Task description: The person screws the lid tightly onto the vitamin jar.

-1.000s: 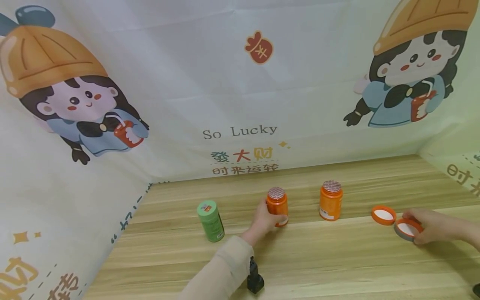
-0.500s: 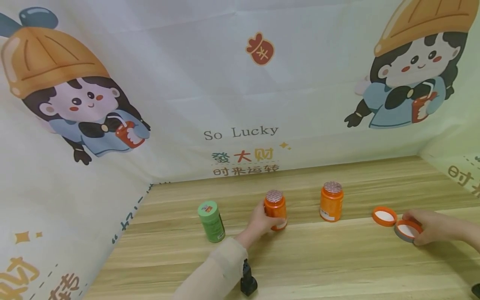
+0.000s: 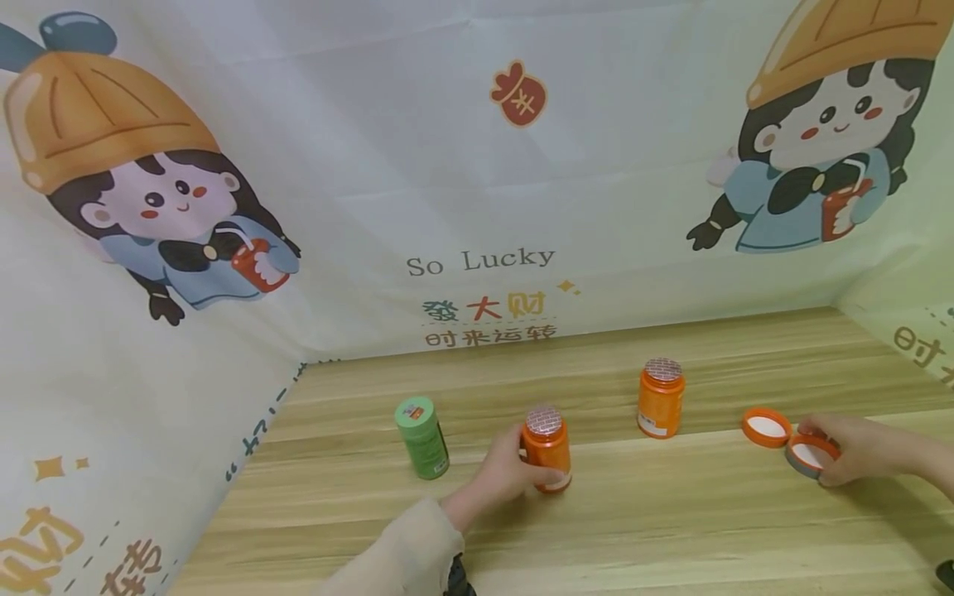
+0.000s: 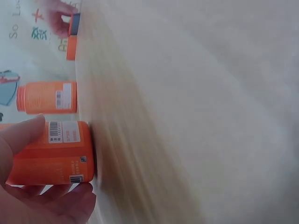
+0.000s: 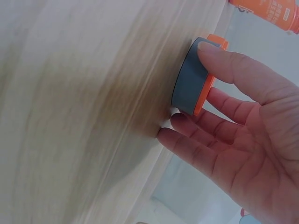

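Note:
My left hand [image 3: 501,473] grips an orange bottle [image 3: 550,454] low on its body, thumb in front and fingers round the far side. A foil seal with a printed pattern covers the bottle's mouth. The left wrist view shows a barcode label on the bottle [image 4: 51,151], its base close to the table. At the right, my right hand [image 3: 868,451] pinches a grey and orange lid [image 5: 190,79] between thumb and fingers. That lid lies upturned, its white lining showing. Right beside it is another upturned orange lid [image 3: 765,426].
A second orange bottle [image 3: 660,406], also foil-sealed and lidless, stands upright between the hands, farther back. Left of my left hand stands a green bottle [image 3: 423,443] with its lid on. Printed cloth walls [image 3: 358,149] close off the back and sides of the wooden table [image 3: 656,530].
My left hand has drawn the gripped orange bottle toward the front edge and slightly left. The right hand and the lids stay in place.

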The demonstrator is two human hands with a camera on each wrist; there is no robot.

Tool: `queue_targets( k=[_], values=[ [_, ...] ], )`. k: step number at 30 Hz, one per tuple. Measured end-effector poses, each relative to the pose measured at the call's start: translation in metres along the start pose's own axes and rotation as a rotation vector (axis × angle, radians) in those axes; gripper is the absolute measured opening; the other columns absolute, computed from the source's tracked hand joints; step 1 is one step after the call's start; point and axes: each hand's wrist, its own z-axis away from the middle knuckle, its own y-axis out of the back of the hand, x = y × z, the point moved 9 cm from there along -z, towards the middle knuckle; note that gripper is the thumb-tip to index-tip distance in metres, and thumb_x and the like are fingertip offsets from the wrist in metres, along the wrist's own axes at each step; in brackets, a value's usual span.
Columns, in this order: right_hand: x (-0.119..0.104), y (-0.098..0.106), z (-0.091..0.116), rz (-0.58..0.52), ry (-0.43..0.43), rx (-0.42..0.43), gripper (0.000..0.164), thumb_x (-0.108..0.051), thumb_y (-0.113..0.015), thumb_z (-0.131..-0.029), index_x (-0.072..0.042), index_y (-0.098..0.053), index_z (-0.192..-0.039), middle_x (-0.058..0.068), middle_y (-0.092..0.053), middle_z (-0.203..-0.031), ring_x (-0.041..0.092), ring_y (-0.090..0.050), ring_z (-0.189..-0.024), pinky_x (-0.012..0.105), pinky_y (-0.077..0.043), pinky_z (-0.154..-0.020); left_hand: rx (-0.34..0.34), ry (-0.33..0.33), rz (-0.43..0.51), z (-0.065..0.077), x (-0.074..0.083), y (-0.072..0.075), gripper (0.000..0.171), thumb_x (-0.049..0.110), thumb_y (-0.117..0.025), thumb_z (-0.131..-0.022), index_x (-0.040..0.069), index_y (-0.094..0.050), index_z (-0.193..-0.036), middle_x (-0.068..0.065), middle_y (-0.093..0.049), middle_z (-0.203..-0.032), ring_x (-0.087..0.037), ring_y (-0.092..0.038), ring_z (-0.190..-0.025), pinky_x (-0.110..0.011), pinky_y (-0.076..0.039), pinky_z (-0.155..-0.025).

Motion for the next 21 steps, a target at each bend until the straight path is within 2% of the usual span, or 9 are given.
queue_targets(
  k=[7,11,17,21],
  values=[
    [-0.004,0.003,0.0,0.044,0.027,0.022,0.054,-0.012,-0.077,-0.066,0.012,-0.049,-0.105,0.017,-0.059,-0.098,0.021,-0.055,-0.084,0.027,-0.045,-0.066,-0.047,0.016,0.057,0.013,0.005,-0.006,0.06,0.003,-0.077,-0.069,0.0,-0.048,-0.121,-0.013,-0.059,-0.109,-0.025,-0.059,-0.091,-0.038,-0.048,-0.08],
    [-0.006,0.004,0.001,0.066,0.056,0.043,0.052,-0.011,-0.077,-0.066,0.012,-0.05,-0.103,0.015,-0.059,-0.096,0.014,-0.054,-0.082,0.026,-0.044,-0.066,-0.051,0.019,0.057,0.014,0.004,-0.008,0.06,0.003,-0.077,-0.069,0.0,-0.048,-0.121,-0.012,-0.059,-0.109,-0.025,-0.058,-0.09,-0.039,-0.048,-0.081],
    [-0.005,0.004,0.001,0.062,0.064,0.047,0.053,-0.013,-0.077,-0.066,0.014,-0.05,-0.104,0.016,-0.06,-0.097,0.016,-0.055,-0.084,0.026,-0.045,-0.067,-0.06,0.025,0.05,0.013,0.0,-0.01,0.063,0.005,-0.078,-0.07,0.003,-0.047,-0.125,-0.012,-0.059,-0.111,-0.024,-0.059,-0.09,-0.038,-0.048,-0.081],
    [-0.006,0.004,0.001,0.052,0.064,0.047,0.055,-0.016,-0.077,-0.068,0.013,-0.051,-0.105,0.013,-0.06,-0.096,0.012,-0.055,-0.082,0.025,-0.045,-0.065,-0.072,0.022,0.06,0.013,0.0,-0.009,0.063,0.005,-0.077,-0.071,0.004,-0.047,-0.126,-0.012,-0.059,-0.112,-0.024,-0.058,-0.09,-0.038,-0.048,-0.081]
  ],
)
